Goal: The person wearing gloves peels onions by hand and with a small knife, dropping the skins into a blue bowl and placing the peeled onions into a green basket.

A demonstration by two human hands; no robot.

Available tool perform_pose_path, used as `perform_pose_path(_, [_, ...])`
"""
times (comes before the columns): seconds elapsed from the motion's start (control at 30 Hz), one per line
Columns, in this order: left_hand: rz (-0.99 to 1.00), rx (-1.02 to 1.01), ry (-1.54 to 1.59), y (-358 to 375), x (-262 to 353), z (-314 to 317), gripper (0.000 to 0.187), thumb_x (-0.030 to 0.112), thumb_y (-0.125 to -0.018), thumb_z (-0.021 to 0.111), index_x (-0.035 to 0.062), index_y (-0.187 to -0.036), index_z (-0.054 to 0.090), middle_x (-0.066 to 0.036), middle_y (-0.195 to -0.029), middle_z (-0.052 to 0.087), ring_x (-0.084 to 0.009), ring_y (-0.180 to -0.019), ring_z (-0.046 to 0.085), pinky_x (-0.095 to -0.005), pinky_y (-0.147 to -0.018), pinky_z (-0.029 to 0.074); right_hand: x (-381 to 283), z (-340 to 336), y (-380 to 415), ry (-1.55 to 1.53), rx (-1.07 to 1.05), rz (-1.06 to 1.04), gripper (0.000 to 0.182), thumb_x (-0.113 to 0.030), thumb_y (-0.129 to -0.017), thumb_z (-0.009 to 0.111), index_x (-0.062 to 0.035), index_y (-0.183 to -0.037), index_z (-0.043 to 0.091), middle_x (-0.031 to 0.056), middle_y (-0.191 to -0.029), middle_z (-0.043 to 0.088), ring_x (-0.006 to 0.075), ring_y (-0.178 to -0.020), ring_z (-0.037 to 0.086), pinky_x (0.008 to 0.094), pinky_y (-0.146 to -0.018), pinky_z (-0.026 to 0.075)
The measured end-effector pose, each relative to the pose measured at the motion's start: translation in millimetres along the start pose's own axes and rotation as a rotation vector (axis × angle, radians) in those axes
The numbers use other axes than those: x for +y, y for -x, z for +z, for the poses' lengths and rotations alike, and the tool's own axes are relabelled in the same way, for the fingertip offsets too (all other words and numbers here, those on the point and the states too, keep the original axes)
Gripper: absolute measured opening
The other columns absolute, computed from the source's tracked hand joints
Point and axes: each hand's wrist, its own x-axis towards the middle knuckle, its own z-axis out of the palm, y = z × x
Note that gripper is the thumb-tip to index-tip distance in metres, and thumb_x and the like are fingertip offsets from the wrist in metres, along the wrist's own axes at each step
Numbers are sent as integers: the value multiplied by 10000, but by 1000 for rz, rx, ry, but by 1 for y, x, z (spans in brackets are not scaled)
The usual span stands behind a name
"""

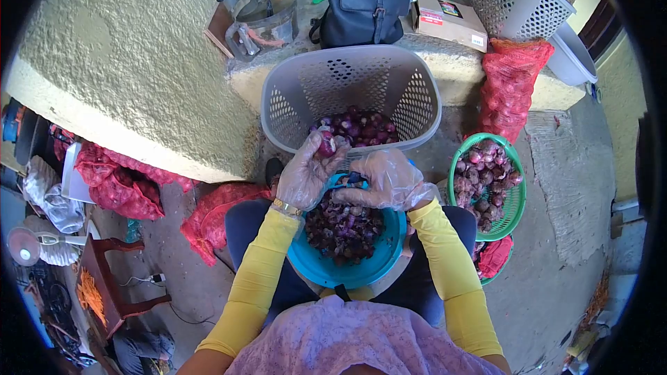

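Observation:
My left hand [306,175], in a clear plastic glove, grips a red onion [327,144] between thumb and fingers, over the near rim of the grey basket. Close beside it is my right hand [386,179], also gloved, with its fingers curled; I cannot tell what they hold. Below both hands a turquoise basin [347,279] sits between my knees, with onion skins and scraps [344,230] inside. In front stands the tall grey perforated basket [351,55], and purple onions [368,127] lie at its bottom.
To the right a green basket [515,219] holds unpeeled onions, with a red mesh sack [514,87] of onions behind it. More red sacks [212,219] lie at left. A black backpack [365,3] and a cardboard box [450,21] rest on the ledge ahead.

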Motion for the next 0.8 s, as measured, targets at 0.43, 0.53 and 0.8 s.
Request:
perform_pose_path(0.43, [-12, 148, -74, -12, -23, 0, 296, 240, -1082, 609, 3, -1259, 614, -220, -1371, 644, -308, -1223, 674, -364, -1044, 592, 2, -3, 4, 102, 3, 35, 557, -588, -902, 716, -37, -981, 743, 229, -786, 706, 428, -778, 702, 516, -742, 546])
perform_pose_path(0.53, [-94, 140, -94, -12, -20, -4, 360, 229, -1076, 620, -6, -1347, 587, -234, -1334, 657, -291, -1221, 678, -333, -1029, 591, 1, -9, 5, 49, 32, 44, 570, -587, -908, 713, -32, -1035, 735, 245, -836, 713, 440, -805, 703, 526, -752, 546])
perform_pose_path(0.8, [-86, 56, -120, -7, -16, 5, 378, 253, -1083, 606, 32, -1388, 566, -175, -1381, 619, -270, -1164, 673, -397, -1026, 585, 36, -65, 47, 13, 480, 472, 530, -355, -880, 833, -12, -1243, 656, 253, -979, 738, 436, -912, 726, 492, -815, 561])
